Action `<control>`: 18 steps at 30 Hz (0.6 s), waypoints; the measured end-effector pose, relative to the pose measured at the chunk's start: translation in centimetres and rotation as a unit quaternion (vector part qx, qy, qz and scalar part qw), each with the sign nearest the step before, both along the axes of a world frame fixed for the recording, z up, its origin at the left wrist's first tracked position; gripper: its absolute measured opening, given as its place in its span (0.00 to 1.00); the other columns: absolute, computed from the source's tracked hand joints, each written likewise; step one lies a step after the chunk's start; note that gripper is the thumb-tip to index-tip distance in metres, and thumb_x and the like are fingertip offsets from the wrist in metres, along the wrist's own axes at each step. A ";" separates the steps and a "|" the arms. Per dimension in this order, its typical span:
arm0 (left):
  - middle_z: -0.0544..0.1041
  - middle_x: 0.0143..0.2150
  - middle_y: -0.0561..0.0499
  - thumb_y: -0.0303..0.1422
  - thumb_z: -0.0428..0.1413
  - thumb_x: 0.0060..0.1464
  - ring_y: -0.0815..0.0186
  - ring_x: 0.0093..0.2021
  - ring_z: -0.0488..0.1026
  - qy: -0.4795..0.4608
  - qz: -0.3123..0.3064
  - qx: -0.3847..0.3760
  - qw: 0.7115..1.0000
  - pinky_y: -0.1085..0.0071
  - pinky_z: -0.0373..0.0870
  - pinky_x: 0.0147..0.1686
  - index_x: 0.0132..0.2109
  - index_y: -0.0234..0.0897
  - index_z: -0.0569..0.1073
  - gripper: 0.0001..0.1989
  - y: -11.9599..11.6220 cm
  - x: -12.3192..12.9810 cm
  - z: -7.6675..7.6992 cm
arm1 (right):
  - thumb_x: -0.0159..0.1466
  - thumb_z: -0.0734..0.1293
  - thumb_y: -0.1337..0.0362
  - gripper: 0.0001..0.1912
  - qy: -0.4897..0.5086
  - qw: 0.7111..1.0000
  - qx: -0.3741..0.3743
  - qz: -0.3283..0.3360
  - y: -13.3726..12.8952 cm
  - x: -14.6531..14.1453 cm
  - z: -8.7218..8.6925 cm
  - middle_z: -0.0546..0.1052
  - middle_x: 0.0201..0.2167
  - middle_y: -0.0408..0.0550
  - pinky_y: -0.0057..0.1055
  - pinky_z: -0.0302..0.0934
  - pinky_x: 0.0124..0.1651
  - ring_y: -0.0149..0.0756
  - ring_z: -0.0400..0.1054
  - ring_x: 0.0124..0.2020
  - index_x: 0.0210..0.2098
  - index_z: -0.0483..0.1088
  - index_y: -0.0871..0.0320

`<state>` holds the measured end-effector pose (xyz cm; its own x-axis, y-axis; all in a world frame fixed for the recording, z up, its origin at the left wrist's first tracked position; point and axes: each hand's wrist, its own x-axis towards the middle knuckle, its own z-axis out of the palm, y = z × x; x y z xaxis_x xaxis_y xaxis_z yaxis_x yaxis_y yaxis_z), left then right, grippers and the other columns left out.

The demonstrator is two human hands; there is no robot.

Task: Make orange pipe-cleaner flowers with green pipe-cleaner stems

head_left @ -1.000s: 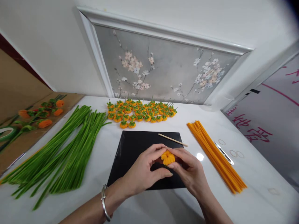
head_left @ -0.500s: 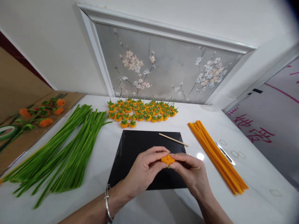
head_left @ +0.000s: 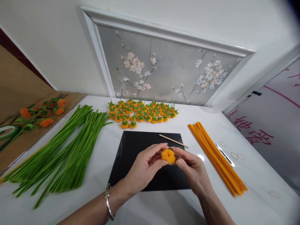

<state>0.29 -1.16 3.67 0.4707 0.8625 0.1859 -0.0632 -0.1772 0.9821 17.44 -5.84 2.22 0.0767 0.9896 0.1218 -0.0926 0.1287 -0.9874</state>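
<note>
A small ribbed orange flower-like piece (head_left: pixel 168 156) is held between my two hands above a black mat (head_left: pixel 131 156); a small hollow shows in its middle. My left hand (head_left: pixel 146 165) pinches its left side with thumb and fingers. On the other side, my right hand (head_left: pixel 193 165) grips it, with the thumb at its lower right edge. A thin wooden stick (head_left: pixel 173 141) lies across the mat's upper right. Behind the mat stand several small orange pieces with green tops and stems (head_left: pixel 140 112).
Green fuzzy stems (head_left: pixel 77 153) spread over the left of the white table. Orange stems (head_left: pixel 217 156), a slim metal tool (head_left: pixel 225 155) and clear rings (head_left: pixel 234 155) lie right. Orange flowers (head_left: pixel 46 122) and green tape (head_left: pixel 8 132) rest on cardboard at far left.
The orange piece has been tilted so its ribbed face and central hollow now show. My right thumb has shifted slightly right and my fingers have moved up a little.
</note>
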 end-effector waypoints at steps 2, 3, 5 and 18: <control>0.75 0.47 0.50 0.24 0.57 0.52 0.66 0.45 0.75 -0.027 -0.005 -0.017 0.999 0.73 0.75 0.45 0.48 0.41 0.75 0.16 -0.1 0.0 -0.1 | 0.58 0.71 0.62 0.13 -0.001 1.000 -0.001 -0.004 0.0 0.2 -0.1 0.81 0.40 0.43 0.29 0.70 0.44 0.36 0.75 0.40 0.43 0.77 0.45; 0.75 0.47 0.50 0.23 0.59 0.50 0.66 0.45 0.75 -0.035 -0.006 -0.021 0.999 0.73 0.75 0.45 0.46 0.41 0.76 0.15 -0.1 0.0 -0.1 | 0.57 0.72 0.62 0.13 -0.003 1.000 0.000 -0.007 0.0 0.2 -0.1 0.81 0.39 0.42 0.29 0.70 0.44 0.36 0.75 0.39 0.42 0.77 0.46; 0.75 0.47 0.50 0.23 0.61 0.47 0.65 0.45 0.75 -0.042 -0.003 -0.026 0.999 0.73 0.75 0.45 0.45 0.40 0.76 0.17 -0.2 0.1 -0.3 | 0.57 0.72 0.63 0.12 -0.013 1.000 0.009 -0.012 0.0 0.0 -0.1 0.81 0.38 0.42 0.28 0.69 0.43 0.35 0.75 0.39 0.41 0.78 0.46; 0.80 0.38 0.49 0.24 0.63 0.48 0.67 0.36 0.78 -0.014 0.039 0.055 0.998 0.75 0.76 0.37 0.35 0.39 0.80 0.06 -0.3 0.3 -0.4 | 0.56 0.72 0.67 0.03 -0.039 0.995 0.065 -0.058 -0.1 -1.2 -0.2 0.78 0.30 0.45 0.29 0.69 0.35 0.34 0.73 0.31 0.28 0.78 0.53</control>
